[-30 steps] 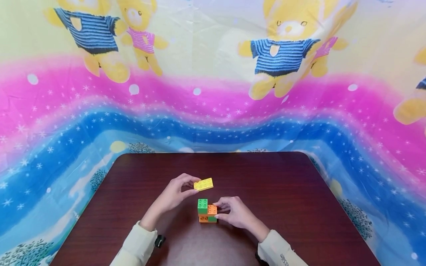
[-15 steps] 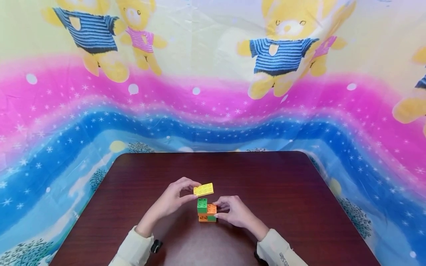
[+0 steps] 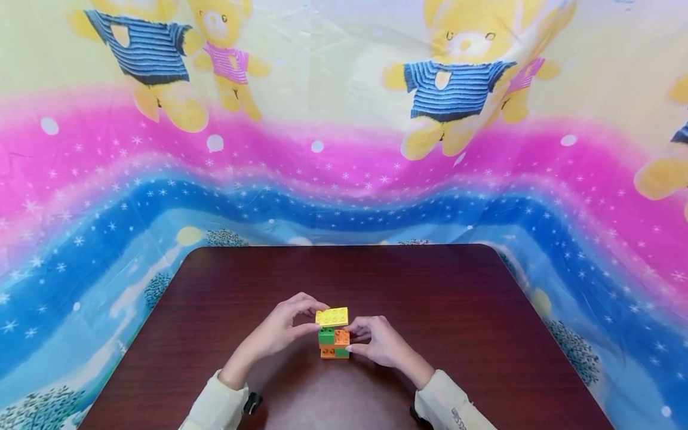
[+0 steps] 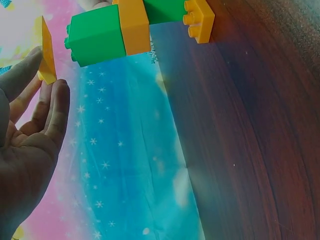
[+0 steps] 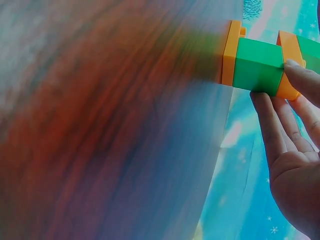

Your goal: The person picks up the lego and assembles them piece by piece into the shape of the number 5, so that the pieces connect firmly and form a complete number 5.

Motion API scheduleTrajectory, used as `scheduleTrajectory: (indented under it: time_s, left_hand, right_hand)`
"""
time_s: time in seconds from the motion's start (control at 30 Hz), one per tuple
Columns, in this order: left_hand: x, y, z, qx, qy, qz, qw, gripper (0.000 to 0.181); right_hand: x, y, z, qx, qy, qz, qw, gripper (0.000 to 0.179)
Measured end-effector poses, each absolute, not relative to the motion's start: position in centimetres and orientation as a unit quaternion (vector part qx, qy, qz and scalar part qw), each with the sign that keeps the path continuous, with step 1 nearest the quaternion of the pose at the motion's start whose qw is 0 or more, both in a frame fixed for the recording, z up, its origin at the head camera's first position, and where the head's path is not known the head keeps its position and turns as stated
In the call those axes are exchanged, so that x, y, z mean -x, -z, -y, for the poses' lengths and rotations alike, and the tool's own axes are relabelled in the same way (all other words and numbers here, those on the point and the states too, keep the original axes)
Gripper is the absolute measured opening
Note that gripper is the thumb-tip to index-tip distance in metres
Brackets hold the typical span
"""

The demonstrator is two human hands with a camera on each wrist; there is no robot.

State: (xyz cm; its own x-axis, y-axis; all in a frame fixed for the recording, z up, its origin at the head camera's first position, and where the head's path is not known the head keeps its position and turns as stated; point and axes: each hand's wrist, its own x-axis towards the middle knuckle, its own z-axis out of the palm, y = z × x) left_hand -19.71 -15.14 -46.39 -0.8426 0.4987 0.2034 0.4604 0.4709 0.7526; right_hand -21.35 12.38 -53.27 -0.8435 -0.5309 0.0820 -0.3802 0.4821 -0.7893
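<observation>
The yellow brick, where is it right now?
Near the middle of the head view's lower half, the yellow brick is pinched in the person's left fingers, above the upper green block; the left wrist view shows a gap between them.

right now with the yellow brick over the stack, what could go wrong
Pinched at one end by the left hand, the yellow brick might land crooked on the upper green block. That block sits on the overhanging side of the upper orange plate, not above the lower green block, so pressing down could tip the stack unless the right hand steadies it.
</observation>
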Motion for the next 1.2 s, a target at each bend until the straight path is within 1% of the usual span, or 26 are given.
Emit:
scheduleTrajectory:
  time_s: [0.4, 1.2]
  left_hand:
    - [19.5, 47.2, 15.0, -0.287, -0.434, -0.853, 0.04, 0.038]
    - [19.5, 47.9, 14.8, -0.286, -0.424, -0.858, 0.046, 0.036]
  right_hand:
    - [21.4, 53.5, -12.3, 0.269, 0.442, -0.853, 0.071, 0.023]
    - [21.3, 53.4, -12.3, 0.263, 0.441, -0.855, 0.074, 0.022]
